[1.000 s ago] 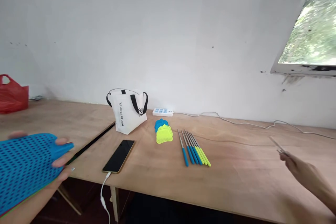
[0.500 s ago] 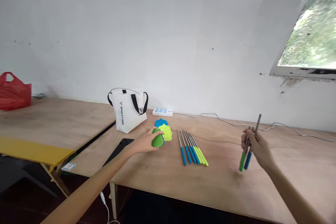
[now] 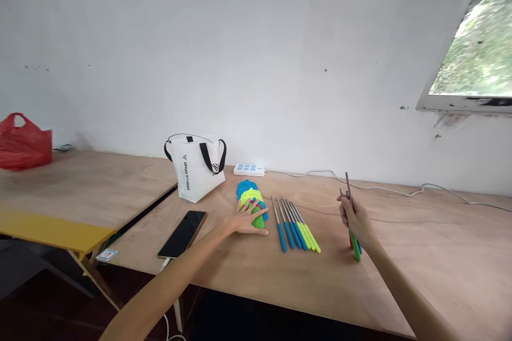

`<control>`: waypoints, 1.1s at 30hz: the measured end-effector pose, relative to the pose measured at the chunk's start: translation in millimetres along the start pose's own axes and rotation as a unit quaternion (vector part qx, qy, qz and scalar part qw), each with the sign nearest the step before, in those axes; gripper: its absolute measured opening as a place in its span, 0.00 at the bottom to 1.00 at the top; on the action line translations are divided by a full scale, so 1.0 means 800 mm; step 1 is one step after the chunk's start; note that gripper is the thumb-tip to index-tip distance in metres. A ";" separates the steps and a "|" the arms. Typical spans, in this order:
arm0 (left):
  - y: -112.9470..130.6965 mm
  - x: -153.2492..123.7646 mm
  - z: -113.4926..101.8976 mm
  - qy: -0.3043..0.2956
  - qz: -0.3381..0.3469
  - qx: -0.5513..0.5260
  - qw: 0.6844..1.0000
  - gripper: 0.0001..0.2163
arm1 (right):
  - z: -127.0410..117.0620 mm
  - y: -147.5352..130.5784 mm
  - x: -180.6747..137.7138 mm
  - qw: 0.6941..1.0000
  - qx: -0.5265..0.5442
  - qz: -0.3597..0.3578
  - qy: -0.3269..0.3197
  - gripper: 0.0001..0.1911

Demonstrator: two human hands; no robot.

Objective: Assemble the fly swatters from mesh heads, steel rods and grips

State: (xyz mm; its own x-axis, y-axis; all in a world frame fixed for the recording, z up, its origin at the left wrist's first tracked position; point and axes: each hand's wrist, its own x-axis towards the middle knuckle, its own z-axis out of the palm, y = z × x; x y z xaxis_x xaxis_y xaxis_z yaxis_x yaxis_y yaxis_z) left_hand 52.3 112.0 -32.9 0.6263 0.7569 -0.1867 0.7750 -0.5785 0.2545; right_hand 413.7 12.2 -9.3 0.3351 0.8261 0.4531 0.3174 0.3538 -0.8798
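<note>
My left hand lies with fingers spread over a green perforated fly-swatter head on the table. Under and beyond it overlap a yellow swatter head and a blue swatter head; some red and blue also shows between the fingers. My right hand is closed around several metal swatter handles, grips down, in green, blue and red. Between the hands lies a row of metal handles with blue and yellow grips, side by side.
A black phone on a white cable lies left of my left hand. Behind stand a white bag with black straps and a white power strip, its cord along the wall. A red plastic bag sits far left.
My left hand has come down and right with the green swatter head, which now lies on the table under spread fingers. My right hand has moved left with its handles.
</note>
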 end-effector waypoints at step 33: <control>0.015 0.097 0.016 0.274 -0.349 -0.056 0.894 0.47 | 0.000 0.011 -0.005 0.999 -0.035 -0.015 -0.001 0.32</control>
State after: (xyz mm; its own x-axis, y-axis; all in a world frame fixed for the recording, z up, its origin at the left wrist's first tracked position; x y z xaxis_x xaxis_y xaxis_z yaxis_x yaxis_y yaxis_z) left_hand 111.3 160.2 -56.9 -0.1657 0.9749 0.1486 0.9286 0.1035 0.3564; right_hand 415.1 11.5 -18.7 0.3232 0.8158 0.4796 0.3887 0.3476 -0.8533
